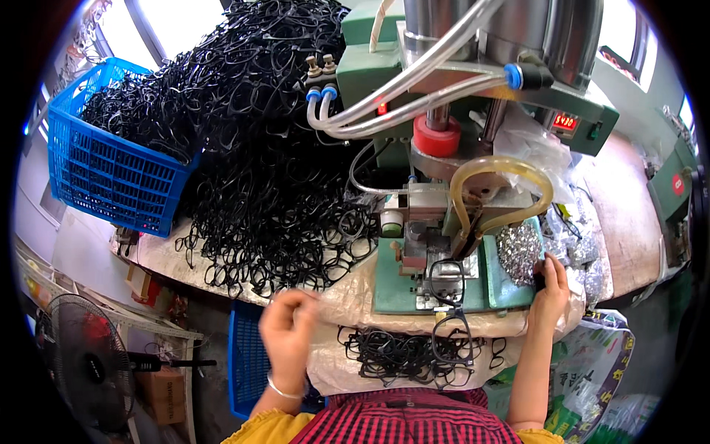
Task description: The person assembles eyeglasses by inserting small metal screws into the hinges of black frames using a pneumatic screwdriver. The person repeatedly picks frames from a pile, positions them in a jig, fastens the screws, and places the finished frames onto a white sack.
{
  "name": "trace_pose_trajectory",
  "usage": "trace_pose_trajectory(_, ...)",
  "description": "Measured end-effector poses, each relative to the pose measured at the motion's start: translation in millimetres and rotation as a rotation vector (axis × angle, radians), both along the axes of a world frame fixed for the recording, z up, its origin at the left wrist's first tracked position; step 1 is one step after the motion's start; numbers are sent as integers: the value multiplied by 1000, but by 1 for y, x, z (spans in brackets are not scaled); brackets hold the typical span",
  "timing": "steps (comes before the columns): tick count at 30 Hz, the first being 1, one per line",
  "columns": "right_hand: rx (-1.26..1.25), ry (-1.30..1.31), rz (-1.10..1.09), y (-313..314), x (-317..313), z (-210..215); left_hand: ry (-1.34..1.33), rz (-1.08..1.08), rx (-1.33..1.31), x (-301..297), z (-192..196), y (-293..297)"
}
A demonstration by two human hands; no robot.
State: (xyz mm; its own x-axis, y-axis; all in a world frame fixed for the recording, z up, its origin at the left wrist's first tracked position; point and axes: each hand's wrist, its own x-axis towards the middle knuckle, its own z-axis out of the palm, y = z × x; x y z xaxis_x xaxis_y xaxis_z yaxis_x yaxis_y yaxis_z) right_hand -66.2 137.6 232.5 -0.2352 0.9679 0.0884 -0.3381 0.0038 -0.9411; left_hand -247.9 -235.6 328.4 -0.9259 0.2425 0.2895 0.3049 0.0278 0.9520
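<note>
A black eyeglass frame (447, 284) sits on the metal fixture of a green press (396, 288), its lens rim hanging over the front. Below it, another black frame (452, 342) reaches down over the near pile. My right hand (551, 290) is at the right edge of a green tray (510, 296) that holds a heap of small shiny metal parts (519, 254). Its fingers are drawn together beside a dark spot; what they grip is hidden. My left hand (287, 333) is raised left of the near pile, fingers curled and smeared by motion.
Black frames pile high (274, 185) at the back left, spilling from a blue crate (118, 170). More lie along the front edge (392, 355). Clear hoses (421, 103) and a yellowish tube (510, 163) loop over the press. A fan (89, 362) stands lower left.
</note>
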Motion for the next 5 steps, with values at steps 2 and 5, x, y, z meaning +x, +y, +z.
trace_pose_trajectory(2,88,-88,-20,0,-14,-5,394,218,-265,-36,20,-2)
trace_pose_trajectory(5,91,-116,157,4,-56,-6,660,180,-578,-93,28,24)
